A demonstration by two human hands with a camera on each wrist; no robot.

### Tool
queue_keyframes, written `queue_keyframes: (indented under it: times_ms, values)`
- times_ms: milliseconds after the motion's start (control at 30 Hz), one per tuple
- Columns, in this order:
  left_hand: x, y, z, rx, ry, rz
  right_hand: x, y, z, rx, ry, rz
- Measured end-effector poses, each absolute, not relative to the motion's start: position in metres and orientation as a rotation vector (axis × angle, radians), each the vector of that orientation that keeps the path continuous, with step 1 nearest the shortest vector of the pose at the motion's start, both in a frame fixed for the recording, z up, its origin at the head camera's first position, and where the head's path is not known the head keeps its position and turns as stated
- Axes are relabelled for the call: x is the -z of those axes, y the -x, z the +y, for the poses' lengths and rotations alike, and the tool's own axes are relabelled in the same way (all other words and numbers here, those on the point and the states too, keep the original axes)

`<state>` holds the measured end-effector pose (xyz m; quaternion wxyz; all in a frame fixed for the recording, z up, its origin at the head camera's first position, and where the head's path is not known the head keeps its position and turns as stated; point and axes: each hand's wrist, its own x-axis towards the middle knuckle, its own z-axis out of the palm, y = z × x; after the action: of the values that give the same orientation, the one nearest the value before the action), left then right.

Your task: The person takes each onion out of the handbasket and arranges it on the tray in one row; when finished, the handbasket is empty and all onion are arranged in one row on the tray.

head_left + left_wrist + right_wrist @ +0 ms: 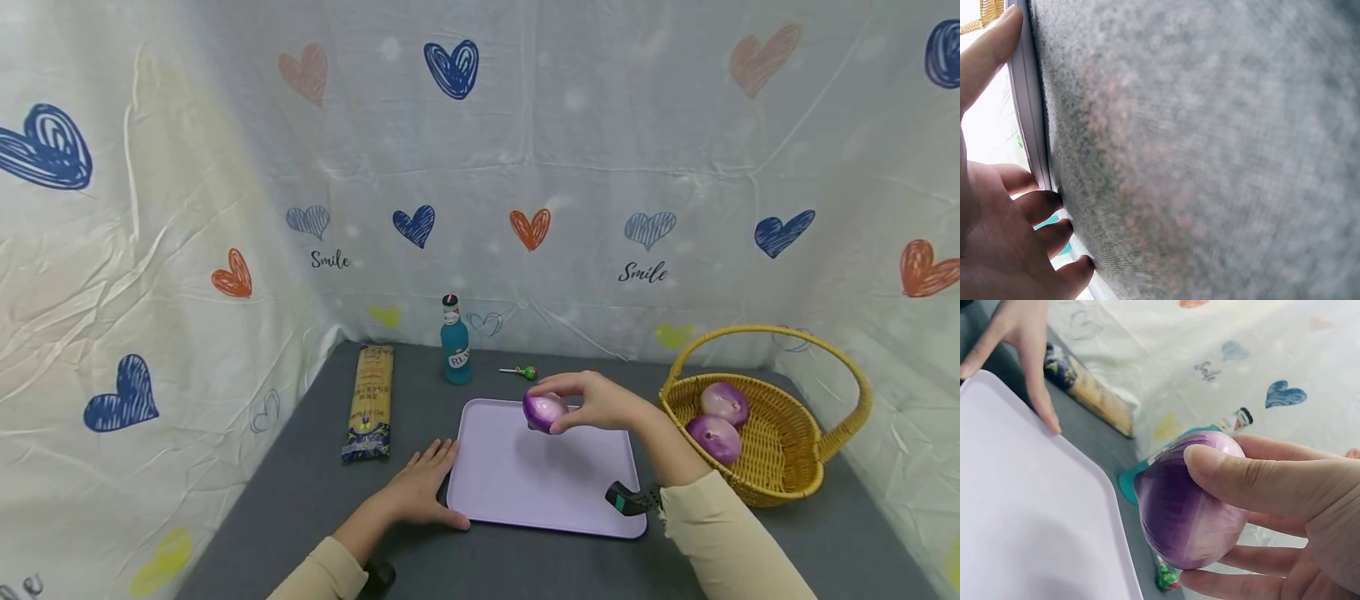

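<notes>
A purple-and-white onion (1191,506) is pinched between the thumb and fingers of my right hand (588,400), held over the far half of the lilac tray (525,483). In the right wrist view its pointed end faces left. My left hand (423,487) lies at the tray's left edge with fingers spread, thumb by the near left corner. The left wrist view shows those fingertips (1057,234) down at the grey table surface, close along the tray's rim. Two more onions (715,439) sit in the left part of a yellow wicker basket (783,446) on the right.
Left of the tray lies a long pack of noodles (371,400). Behind the tray stands a blue bottle (455,346), with a green-headed lollipop (528,372) lying to its right. The basket's tall handle (855,383) arches up beside my right forearm. A heart-printed curtain (525,167) encloses the table.
</notes>
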<state>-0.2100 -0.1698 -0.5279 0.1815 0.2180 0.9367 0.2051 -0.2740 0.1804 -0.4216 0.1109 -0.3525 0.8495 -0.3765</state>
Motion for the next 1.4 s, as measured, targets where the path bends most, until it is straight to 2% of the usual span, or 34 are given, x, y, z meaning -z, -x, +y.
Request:
queue_keyframes:
  times_ms: [1400]
  values:
    - [0.527, 0.210, -0.167, -0.573, -0.555, 2.649, 0.448, 0.289, 0.133, 1.145, 0.957, 2.400]
